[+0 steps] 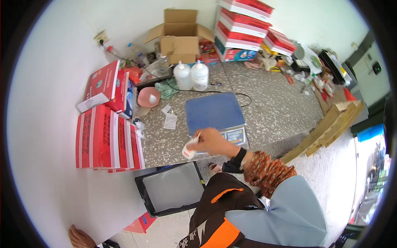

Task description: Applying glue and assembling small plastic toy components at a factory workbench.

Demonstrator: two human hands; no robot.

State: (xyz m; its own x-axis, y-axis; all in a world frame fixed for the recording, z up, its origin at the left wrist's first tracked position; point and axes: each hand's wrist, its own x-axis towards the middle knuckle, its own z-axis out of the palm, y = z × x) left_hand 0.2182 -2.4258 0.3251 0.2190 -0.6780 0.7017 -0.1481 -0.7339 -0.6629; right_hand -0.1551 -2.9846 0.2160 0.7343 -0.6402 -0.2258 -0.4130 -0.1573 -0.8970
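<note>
Head view: at the far lower left, the left hand shows back outward beside the white wall, well apart from the other hand; whether its fingers grip or touch anything, I cannot tell; above it, red-and-white boxes stand in a row along the table's left edge, with another red box tilted behind them; a pink bowl with something white in it sits just right of these; below the table's front edge is a black-rimmed tray with a grey inside; on the speckled tabletop a paper slip lies flat, and farther back an open brown carton stands behind two white bottles, which are upright, side by side; near the front edge, the small white item with red marks is pinched in the fingers of the right hand, held at the near left corner of the scale with the blue platform; whether it touches the table, I cannot tell; farther right rise stacked red-and-white boxes, then mixed clutter, and a wooden board at the table's right end.
</note>
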